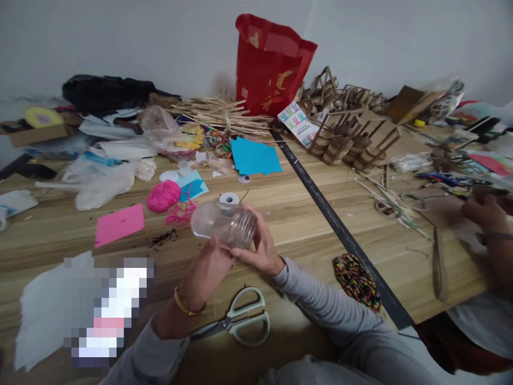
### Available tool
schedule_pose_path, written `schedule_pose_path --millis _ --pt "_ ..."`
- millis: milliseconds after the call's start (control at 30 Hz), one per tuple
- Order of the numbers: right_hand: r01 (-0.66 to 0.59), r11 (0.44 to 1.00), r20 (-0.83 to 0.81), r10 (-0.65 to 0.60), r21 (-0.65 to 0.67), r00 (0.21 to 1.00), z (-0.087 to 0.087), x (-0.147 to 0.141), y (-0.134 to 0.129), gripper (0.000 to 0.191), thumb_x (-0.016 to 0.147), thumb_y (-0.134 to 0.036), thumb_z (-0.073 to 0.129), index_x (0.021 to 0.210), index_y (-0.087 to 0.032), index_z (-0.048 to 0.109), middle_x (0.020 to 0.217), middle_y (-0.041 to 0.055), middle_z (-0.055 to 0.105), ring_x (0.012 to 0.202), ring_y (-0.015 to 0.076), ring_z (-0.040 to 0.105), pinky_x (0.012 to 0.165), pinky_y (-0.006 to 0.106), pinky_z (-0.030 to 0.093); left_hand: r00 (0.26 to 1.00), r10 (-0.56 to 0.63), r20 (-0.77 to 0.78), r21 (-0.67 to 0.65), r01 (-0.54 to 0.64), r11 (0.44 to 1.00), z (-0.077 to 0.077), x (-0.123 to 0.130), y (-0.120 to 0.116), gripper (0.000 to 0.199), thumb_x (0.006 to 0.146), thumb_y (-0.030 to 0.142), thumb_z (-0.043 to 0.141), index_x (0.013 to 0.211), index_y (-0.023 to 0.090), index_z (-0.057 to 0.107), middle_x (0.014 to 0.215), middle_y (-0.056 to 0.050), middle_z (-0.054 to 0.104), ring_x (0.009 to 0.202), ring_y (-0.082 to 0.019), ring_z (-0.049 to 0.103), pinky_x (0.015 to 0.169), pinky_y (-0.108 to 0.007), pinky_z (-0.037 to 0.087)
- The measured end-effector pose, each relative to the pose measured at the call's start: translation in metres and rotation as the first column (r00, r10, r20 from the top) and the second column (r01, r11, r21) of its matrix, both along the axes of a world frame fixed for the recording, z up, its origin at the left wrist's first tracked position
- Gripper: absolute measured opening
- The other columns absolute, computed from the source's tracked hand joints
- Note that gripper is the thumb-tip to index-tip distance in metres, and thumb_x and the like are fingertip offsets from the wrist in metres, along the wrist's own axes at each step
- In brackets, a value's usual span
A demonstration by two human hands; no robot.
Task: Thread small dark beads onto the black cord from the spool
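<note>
The left hand and the right hand together hold 1 clear jar, near the centre of the frame. Around it is the wood-grain table, cluttered; at upper centre, 1 red bag stands before the pale wall.

Grey LS top, gold-col. bangle

Wearer's L sleeve, lt grey w/ creases, ends on forearm; R sleeve, same col., reaches wrist. Bangle's thin, rounded, just above L hand.
</note>
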State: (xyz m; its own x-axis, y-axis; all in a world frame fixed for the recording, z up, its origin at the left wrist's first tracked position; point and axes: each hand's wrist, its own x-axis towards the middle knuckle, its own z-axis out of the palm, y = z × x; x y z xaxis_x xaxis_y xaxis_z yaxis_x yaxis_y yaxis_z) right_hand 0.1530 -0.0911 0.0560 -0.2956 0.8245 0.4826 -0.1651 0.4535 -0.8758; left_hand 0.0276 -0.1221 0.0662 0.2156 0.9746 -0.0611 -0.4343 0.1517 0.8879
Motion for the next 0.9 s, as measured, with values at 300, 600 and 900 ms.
schedule_pose_path --millis 300,600,900 --pt "0.342 0.939 -0.016 -0.341 0.025 0.940 0.015 0.049 0.025 0.055 0.074 -0.041 0.063 0.119 -0.019 0.040 0.123 0.0116 0.048 0.116 0.0247 0.047 0.102 0.043 0.034 0.746 0.102 -0.658 0.211 0.053 0.976 -0.025 -0.017 -0.009 0.025 0.074 0.029 0.062 0.096 0.018 0.064 0.103 -0.010 0.063 0.102 -0.026 0.056 0.092 -0.042 0.042" --pt "0.659 0.752 0.159 -0.654 0.032 0.739 -0.018 0.123 0.045 0.054 0.069 -0.036 0.069 0.114 -0.018 0.047 0.114 0.0107 0.055 0.111 0.0248 0.051 0.095 0.045 0.038 0.462 0.316 -0.829 0.447 0.207 0.870 -0.058 -0.033 -0.005 0.028 0.078 0.021 0.055 0.106 0.020 0.061 0.112 -0.010 0.059 0.106 -0.025 0.054 0.093 -0.043 0.043" --pt "0.756 0.654 0.187 -0.748 0.039 0.637 -0.048 0.153 0.044 0.055 0.066 -0.034 0.071 0.113 -0.018 0.049 0.112 0.0092 0.055 0.109 0.0252 0.052 0.093 0.047 0.039 0.419 0.316 -0.851 0.445 0.258 0.857 -0.064 -0.034 -0.003 0.039 0.076 0.016 0.054 0.114 0.020 0.057 0.119 -0.011 0.055 0.111 -0.026 0.050 0.097 -0.045 0.040"
